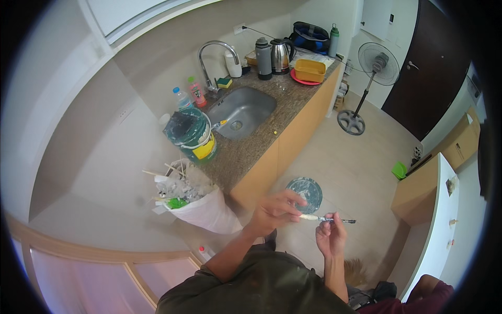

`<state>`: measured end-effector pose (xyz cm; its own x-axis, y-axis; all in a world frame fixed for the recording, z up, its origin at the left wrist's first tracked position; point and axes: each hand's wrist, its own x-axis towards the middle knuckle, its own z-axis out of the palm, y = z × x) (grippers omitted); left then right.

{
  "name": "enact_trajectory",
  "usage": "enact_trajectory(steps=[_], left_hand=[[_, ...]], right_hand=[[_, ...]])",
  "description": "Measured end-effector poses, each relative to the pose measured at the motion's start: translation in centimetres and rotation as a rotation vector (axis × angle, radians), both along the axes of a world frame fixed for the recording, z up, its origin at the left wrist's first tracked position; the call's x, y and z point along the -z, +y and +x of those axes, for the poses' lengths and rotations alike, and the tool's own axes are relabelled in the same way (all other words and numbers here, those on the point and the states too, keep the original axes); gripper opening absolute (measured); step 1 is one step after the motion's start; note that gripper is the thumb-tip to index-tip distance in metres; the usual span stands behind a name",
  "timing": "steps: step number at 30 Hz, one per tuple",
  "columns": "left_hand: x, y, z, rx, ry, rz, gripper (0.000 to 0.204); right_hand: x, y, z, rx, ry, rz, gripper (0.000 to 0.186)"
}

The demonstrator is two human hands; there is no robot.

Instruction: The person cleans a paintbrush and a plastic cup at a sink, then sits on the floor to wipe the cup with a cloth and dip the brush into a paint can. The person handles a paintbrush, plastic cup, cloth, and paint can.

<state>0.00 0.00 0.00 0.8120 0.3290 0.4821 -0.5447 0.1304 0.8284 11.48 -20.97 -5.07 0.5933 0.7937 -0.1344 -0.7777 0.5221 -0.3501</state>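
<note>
A slim paintbrush (pixel 309 217) with a pale handle and dark bristles lies level in front of my body, bristles to the right. Thumb and fingers of my right hand (pixel 330 238) pinch it near the metal collar. At the other end, my left hand (pixel 274 210) has its fingers curled, with the fingertips at the tip of the handle; part of that grip is hidden. Beyond the hands, a round teal lid (pixel 306 191) smeared with white lies on the floor.
Left stands a counter (pixel 251 152) with a sink (pixel 243 107) and a paint-smeared green bucket (pixel 201 138). A stuffed white sack (pixel 209 212) leans below it. Ahead are a standing fan (pixel 366 89) and a dark door (pixel 426 68). A white-topped cabinet (pixel 436 209) and another person's maroon sleeve (pixel 436 298) are right.
</note>
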Motion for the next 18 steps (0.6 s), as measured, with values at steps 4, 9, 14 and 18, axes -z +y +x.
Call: enact_trajectory(steps=[4,9,14,18], left_hand=[[-1.3,3.3,1.8,-0.024,-0.004,-0.06,0.03],[0.0,8.1,5.4,-0.106,0.144,-0.047,0.028],[1.4,8.1,9.6,-0.204,0.235,-0.026,0.024],[2.5,5.8,15.4,-0.175,0.344,0.028,0.013]], right_hand=[[-0.5,3.7,1.6,-0.022,0.008,-0.02,0.034],[0.3,8.5,5.7,-0.047,0.062,-0.025,0.033],[0.7,7.1,10.2,-0.044,0.025,-0.037,0.028],[0.6,3.3,14.2,0.056,0.006,-0.113,0.028]])
